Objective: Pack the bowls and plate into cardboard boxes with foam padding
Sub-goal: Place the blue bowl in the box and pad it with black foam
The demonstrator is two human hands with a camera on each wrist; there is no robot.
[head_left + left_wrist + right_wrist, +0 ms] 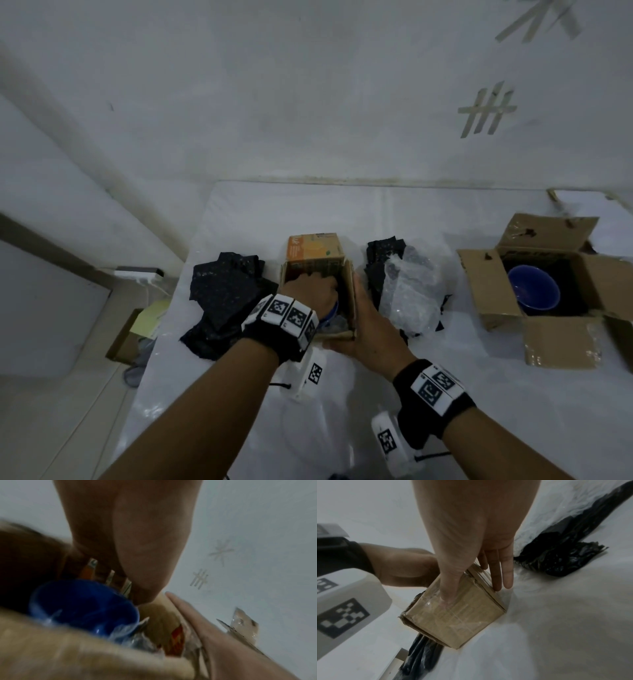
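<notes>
A small open cardboard box stands mid-table. Inside it sits a blue bowl with clear plastic wrap around its rim. My left hand reaches down into the box, fingers curled over the bowl; the fingertips are hidden. My right hand steadies the box from outside, thumb flat on its near face and straight fingers along its right side. A second blue bowl rests on black foam in a larger open box at the right.
Black foam pieces lie left of the small box. More black foam and crumpled bubble wrap lie to its right. An orange carton stands behind it. The table's left edge drops to the floor, where another box sits.
</notes>
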